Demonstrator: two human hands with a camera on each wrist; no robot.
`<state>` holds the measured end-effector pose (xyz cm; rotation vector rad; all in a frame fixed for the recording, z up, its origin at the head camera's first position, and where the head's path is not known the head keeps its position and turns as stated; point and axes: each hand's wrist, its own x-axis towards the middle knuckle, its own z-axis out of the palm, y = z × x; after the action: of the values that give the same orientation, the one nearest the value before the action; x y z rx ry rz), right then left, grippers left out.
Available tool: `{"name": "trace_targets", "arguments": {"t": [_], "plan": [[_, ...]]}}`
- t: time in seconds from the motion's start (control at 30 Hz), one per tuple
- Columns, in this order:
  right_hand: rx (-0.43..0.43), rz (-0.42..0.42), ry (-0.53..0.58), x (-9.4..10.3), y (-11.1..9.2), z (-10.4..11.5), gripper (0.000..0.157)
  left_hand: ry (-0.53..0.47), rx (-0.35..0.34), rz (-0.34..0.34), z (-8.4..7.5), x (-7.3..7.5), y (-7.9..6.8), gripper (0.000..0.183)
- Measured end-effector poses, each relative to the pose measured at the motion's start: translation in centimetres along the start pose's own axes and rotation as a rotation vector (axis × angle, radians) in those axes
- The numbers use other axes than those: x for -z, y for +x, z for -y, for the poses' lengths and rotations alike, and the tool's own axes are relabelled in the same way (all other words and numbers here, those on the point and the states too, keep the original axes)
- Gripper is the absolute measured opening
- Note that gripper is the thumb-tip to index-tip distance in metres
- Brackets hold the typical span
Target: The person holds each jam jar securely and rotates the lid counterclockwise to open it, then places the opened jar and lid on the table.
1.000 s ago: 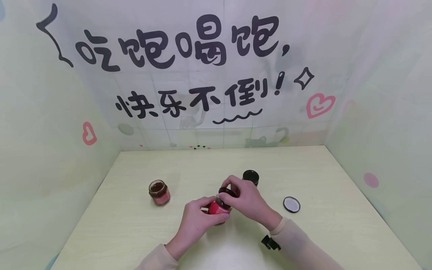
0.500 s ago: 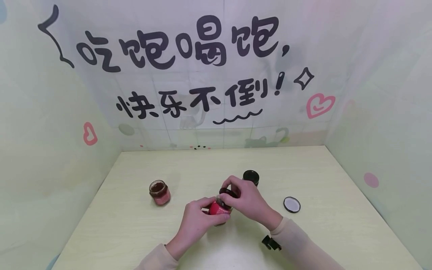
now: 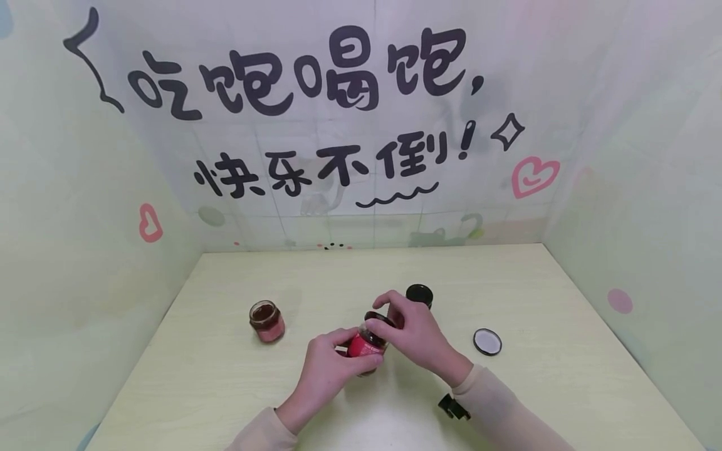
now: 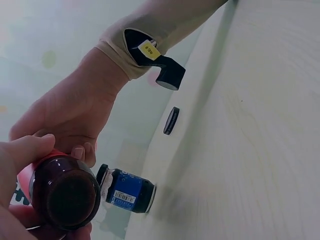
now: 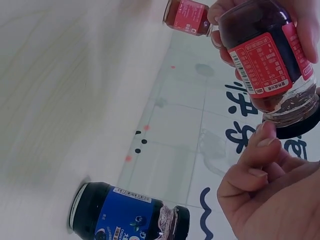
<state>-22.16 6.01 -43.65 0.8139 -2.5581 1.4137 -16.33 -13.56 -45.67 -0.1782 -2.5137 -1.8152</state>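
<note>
Right hand [image 3: 423, 335] raised forefinger [image 3: 388, 297]; red-labelled jar [image 5: 262, 62] dark, lid [image 5: 299, 124] black.

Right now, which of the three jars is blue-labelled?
The capped jar standing just beyond the right hand. The others are red-labelled: the held jar in the left hand, and the open jar standing off to the left.

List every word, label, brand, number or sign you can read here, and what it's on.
"吃饱喝饱," on the back wall, upper line
"快乐不倒!" on the same wall, lower line
Too small or blurred: print on the held jar, open jar, blue-labelled jar, loose lid's rim, yellow wrist tag
</note>
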Motion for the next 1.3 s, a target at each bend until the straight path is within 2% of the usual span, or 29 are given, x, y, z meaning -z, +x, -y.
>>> {"name": "trace_targets", "arguments": {"t": [0.13,0.3,0.47,0.63,0.87,1.3], "plan": [[-0.039,-0.065,-0.045,-0.02,-0.05,0.14,0.038,0.031,-0.049,-0.041,-0.17,0.01,0.00,0.048],[-0.072,-0.089,-0.027,-0.06,-0.05,0.46,0.032,0.104,-0.119,-0.089,-0.33,-0.13,0.00,0.045],[-0.104,-0.112,-0.004,-0.15,-0.08,0.75,0.034,0.185,-0.167,-0.133,-0.26,-0.34,-0.07,0.047],[-0.122,-0.123,0.016,-0.29,-0.18,0.87,0.034,0.223,-0.200,-0.163,-0.38,-0.40,-0.24,0.046],[-0.141,-0.100,0.051,-0.43,-0.33,0.86,0.032,0.226,-0.203,-0.162,-0.47,-0.40,-0.47,0.044],[-0.104,-0.024,0.084,-0.38,-0.45,0.73,0.027,0.210,-0.166,-0.137,0.04,-0.26,-0.49,0.045]]}}
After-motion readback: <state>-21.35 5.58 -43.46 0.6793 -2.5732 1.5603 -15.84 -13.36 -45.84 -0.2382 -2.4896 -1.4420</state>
